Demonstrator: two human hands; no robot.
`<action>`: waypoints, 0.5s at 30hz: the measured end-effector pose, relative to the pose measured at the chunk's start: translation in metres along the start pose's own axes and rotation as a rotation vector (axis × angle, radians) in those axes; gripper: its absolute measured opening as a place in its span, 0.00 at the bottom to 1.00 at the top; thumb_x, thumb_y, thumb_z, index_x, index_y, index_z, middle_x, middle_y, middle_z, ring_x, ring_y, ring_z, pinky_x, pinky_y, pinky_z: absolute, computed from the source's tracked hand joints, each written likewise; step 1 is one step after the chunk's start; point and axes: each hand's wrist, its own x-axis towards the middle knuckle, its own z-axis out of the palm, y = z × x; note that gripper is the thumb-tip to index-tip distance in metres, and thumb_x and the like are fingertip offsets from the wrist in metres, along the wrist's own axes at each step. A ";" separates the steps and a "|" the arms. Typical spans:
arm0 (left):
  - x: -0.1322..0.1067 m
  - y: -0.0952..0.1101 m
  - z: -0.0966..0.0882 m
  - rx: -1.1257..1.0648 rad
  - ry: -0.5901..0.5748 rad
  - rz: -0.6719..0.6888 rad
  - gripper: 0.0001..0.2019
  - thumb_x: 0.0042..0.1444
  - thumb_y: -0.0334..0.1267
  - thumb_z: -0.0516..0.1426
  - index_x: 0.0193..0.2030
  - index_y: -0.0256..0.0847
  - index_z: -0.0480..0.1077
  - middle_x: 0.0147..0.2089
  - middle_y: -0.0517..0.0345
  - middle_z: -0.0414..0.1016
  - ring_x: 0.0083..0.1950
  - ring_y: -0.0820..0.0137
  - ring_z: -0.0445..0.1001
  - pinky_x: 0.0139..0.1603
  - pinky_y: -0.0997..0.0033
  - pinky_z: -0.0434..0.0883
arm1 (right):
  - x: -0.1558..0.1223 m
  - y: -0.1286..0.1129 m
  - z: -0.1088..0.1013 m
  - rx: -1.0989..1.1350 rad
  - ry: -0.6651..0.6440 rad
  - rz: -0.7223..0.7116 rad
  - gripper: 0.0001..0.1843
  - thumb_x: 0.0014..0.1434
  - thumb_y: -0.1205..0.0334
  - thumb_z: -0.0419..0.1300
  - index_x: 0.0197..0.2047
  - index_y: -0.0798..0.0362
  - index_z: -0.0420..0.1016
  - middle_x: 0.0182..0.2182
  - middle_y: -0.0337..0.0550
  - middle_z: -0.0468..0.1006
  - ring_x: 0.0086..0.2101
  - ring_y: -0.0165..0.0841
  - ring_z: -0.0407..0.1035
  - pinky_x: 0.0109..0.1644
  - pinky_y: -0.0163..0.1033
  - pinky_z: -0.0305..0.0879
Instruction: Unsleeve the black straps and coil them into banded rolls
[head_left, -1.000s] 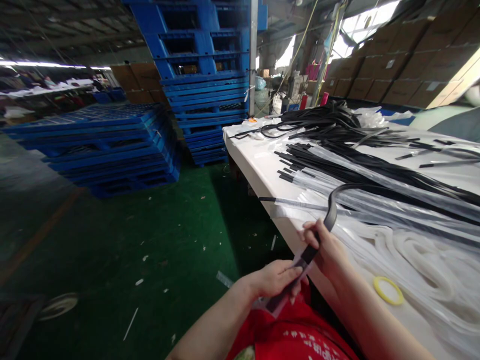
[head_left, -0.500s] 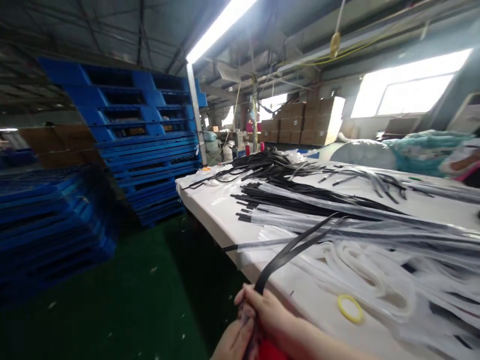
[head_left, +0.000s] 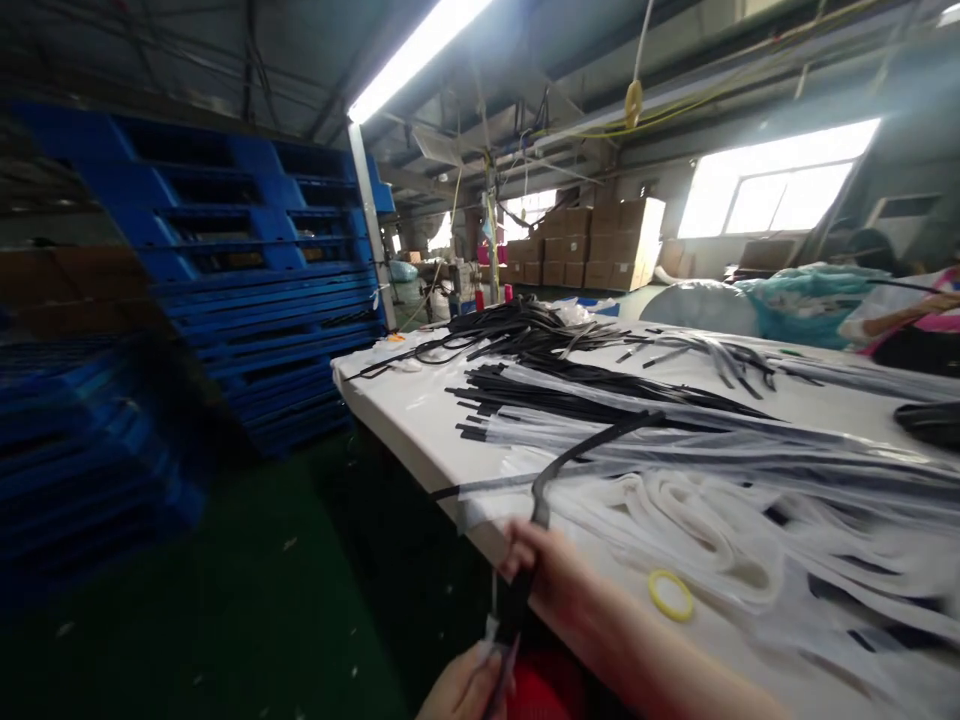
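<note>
A long flat black strip (head_left: pixel 585 447) runs from the bundles on the table down past the table's front edge. My right hand (head_left: pixel 541 562) is closed round it just off that edge. Lower down, close to my body, my left hand (head_left: pixel 463 684) is pinched on the lower part of the strip. A small whitish, see-through piece (head_left: pixel 491 630) shows at its fingers; what it is I cannot make out. Bundles of black strips (head_left: pixel 540 395), some in clear plastic sleeves, lie across the white table (head_left: pixel 405 425) beyond my hands.
A yellow ring (head_left: pixel 653 592) and folded white bands (head_left: pixel 697 520) lie right of my right arm. Tall stacks of blue pallets (head_left: pixel 262 340) stand left above the green floor (head_left: pixel 255 600). Another person's arm (head_left: pixel 892 318) is at the far right, behind the table.
My hands, close together before, are now apart: the right is farther up the strip, the left stays low. The view has swung slightly right, and more of the other person shows.
</note>
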 end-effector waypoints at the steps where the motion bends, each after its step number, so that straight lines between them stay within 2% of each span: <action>1: -0.002 -0.002 0.003 -0.010 -0.038 -0.015 0.38 0.44 0.78 0.50 0.34 0.38 0.68 0.23 0.61 0.66 0.22 0.74 0.64 0.22 0.74 0.62 | 0.003 -0.010 -0.005 0.019 0.037 -0.034 0.27 0.42 0.40 0.74 0.27 0.51 0.68 0.11 0.23 0.50 0.17 0.24 0.54 0.35 0.36 0.64; 3: -0.007 0.000 0.009 -0.045 -0.083 -0.006 0.36 0.50 0.75 0.48 0.36 0.37 0.65 0.21 0.64 0.64 0.18 0.78 0.61 0.19 0.77 0.58 | 0.010 -0.017 -0.011 0.031 0.074 -0.067 0.26 0.44 0.38 0.72 0.29 0.51 0.69 0.12 0.24 0.49 0.18 0.24 0.55 0.39 0.35 0.65; 4: -0.008 0.004 0.012 -0.063 -0.070 0.021 0.35 0.53 0.73 0.48 0.37 0.37 0.65 0.21 0.65 0.64 0.18 0.78 0.60 0.19 0.77 0.58 | 0.010 -0.012 -0.011 0.012 0.067 -0.058 0.27 0.46 0.37 0.71 0.30 0.52 0.70 0.12 0.24 0.51 0.19 0.25 0.56 0.39 0.35 0.65; 7: -0.008 0.017 0.016 -0.055 -0.023 0.126 0.31 0.59 0.68 0.46 0.32 0.37 0.64 0.20 0.65 0.63 0.18 0.78 0.62 0.19 0.78 0.59 | -0.003 0.016 -0.004 -0.128 -0.032 0.034 0.28 0.51 0.35 0.66 0.31 0.54 0.74 0.14 0.28 0.56 0.19 0.26 0.56 0.30 0.35 0.63; 9: -0.008 0.021 0.017 -0.032 -0.022 0.156 0.30 0.60 0.67 0.45 0.30 0.38 0.63 0.19 0.65 0.62 0.17 0.78 0.61 0.18 0.78 0.58 | -0.011 0.020 -0.004 -0.171 -0.078 0.083 0.26 0.52 0.37 0.66 0.31 0.54 0.74 0.15 0.29 0.57 0.19 0.26 0.56 0.27 0.35 0.62; 12: -0.012 0.016 0.019 -0.025 -0.092 0.113 0.28 0.60 0.66 0.47 0.34 0.38 0.64 0.20 0.67 0.61 0.17 0.79 0.59 0.17 0.79 0.57 | -0.003 -0.008 -0.014 -0.043 0.052 -0.003 0.21 0.48 0.44 0.73 0.30 0.52 0.73 0.14 0.26 0.52 0.20 0.26 0.56 0.37 0.37 0.69; 14: -0.012 0.014 0.022 -0.030 -0.108 0.095 0.29 0.59 0.68 0.46 0.36 0.38 0.63 0.21 0.67 0.61 0.17 0.79 0.60 0.18 0.78 0.59 | 0.005 -0.028 -0.017 -0.018 0.117 -0.080 0.22 0.46 0.45 0.74 0.30 0.51 0.72 0.13 0.25 0.51 0.20 0.26 0.56 0.45 0.39 0.70; 15: -0.012 0.016 0.023 -0.036 -0.096 0.111 0.30 0.59 0.68 0.46 0.35 0.38 0.63 0.21 0.67 0.61 0.17 0.78 0.60 0.18 0.78 0.59 | 0.006 -0.032 -0.014 -0.051 0.107 -0.099 0.22 0.47 0.43 0.73 0.31 0.52 0.73 0.13 0.26 0.52 0.20 0.26 0.57 0.46 0.39 0.70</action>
